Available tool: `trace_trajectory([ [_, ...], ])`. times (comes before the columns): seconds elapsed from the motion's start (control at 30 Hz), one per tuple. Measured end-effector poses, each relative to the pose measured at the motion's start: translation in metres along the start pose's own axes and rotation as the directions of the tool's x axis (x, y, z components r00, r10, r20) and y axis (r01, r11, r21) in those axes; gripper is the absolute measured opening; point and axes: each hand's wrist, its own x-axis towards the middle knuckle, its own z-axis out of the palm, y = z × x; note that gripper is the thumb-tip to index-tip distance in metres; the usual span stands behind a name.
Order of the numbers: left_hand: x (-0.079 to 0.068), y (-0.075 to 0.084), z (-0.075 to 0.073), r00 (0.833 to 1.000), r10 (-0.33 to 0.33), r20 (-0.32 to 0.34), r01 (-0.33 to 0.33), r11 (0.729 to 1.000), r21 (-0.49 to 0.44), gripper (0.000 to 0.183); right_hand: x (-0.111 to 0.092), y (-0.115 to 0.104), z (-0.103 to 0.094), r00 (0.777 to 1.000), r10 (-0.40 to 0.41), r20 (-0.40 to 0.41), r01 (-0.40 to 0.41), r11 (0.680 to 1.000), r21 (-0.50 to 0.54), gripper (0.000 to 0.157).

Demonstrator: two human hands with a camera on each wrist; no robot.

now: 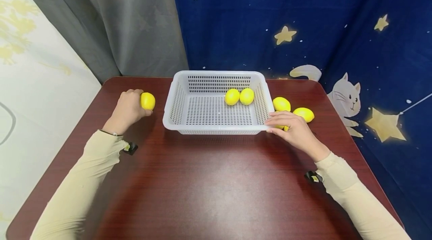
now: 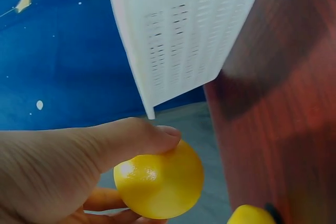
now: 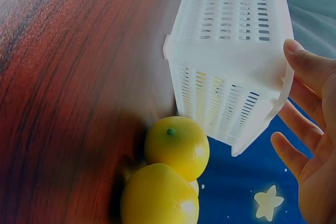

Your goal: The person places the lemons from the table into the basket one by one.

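Observation:
My left hand [image 1: 128,107] holds a yellow lemon [image 1: 147,101] to the left of a white perforated plastic basket [image 1: 219,127]. In the left wrist view the thumb presses on the lemon [image 2: 163,184], with other fingers beneath it. My right hand [image 1: 297,129] grips the basket's front right corner by the rim. In the right wrist view, the thumb lies against the basket's rim [image 3: 287,85] and fingers pass behind it. Inside the basket two lemons, one on the left [image 1: 232,97] and one on the right [image 1: 247,96], sit side by side.
Several more lemons lie right of the basket, including one at the back [image 1: 281,105] and one farther right [image 1: 303,114]; my right hand partly covers others. A dark red wooden table [image 1: 209,180] carries everything. Grey and blue curtains [image 1: 236,18] hang behind it.

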Motion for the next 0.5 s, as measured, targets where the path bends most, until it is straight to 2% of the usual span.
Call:
trace_trajectory([
  [0.3, 0.008, 0.009, -0.015, 0.997, 0.027, -0.067, -0.028, 1.0, -0.01, 0.068, 0.0, 0.0, 0.0, 1.0, -0.007, -0.011, 0.007, 1.0, 0.005, 0.036],
  [0.5, 0.009, 0.013, -0.017, 0.998, 0.008, -0.06, -0.01, 1.0, -0.024, 0.066, -0.001, 0.0, 0.0, 1.0, -0.004, -0.013, 0.004, 1.0, -0.003, 0.036],
])
